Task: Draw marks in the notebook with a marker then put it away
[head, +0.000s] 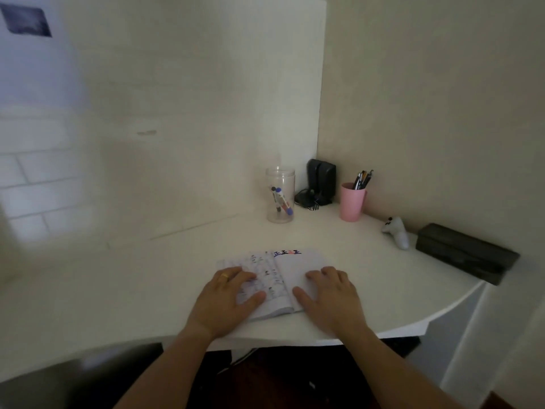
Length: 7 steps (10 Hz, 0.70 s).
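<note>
Both hands, left hand [228,293] and right hand [327,293], lay flat, fingers spread, on the open notebook [283,270]; released, its pages might spring shut, perhaps smearing marks.

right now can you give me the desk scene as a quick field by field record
surface: white curved desk
notebook: open white paper notebook, flat near the front edge, red and blue marks along its top
left hand: left hand flat on the left page, empty
right hand: right hand flat on the right page, empty
markers: markers with blue caps inside a clear plastic jar, behind the notebook
pens: pink plastic cup of pens, right of the jar
corner: black speakers
right side: small white figure, dark rectangular case
</note>
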Available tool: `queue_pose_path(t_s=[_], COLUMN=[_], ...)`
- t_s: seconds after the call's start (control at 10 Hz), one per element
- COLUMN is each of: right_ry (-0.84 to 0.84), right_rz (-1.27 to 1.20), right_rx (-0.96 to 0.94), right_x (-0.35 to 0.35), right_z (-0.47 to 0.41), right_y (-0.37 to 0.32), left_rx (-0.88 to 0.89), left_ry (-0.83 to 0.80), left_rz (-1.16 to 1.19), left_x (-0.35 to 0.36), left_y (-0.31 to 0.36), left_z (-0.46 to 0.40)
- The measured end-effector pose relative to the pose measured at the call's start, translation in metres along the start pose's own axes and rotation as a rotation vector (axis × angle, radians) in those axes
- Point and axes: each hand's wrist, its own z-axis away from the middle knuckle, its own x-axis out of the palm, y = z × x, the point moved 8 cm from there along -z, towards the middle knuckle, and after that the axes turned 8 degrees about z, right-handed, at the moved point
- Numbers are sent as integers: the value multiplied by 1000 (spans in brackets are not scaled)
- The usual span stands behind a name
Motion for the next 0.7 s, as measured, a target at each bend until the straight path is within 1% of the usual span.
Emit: queue_pose_path(t_s=[0.3, 0.4, 0.5, 0.6, 0.7], right_ry=[-57, -19, 198, 398, 569], right_rz=[-5, -121, -523, -1005, -1461], right_rx=[21, 84, 183, 209, -30], right_x=[5, -7, -58, -135, -235], right_z=[-5, -9, -10, 1, 34], right_y=[2, 3, -1, -8, -18], left_rx=[-6, 3, 7, 10, 2], left_ry=[5, 13, 8, 16, 25], left_rz=[10, 4, -1, 2, -8], left_x=[-3, -5, -5, -5, -5], left_y=[-1, 2, 4, 1, 1], left_z=[-1, -1, -2, -1, -2])
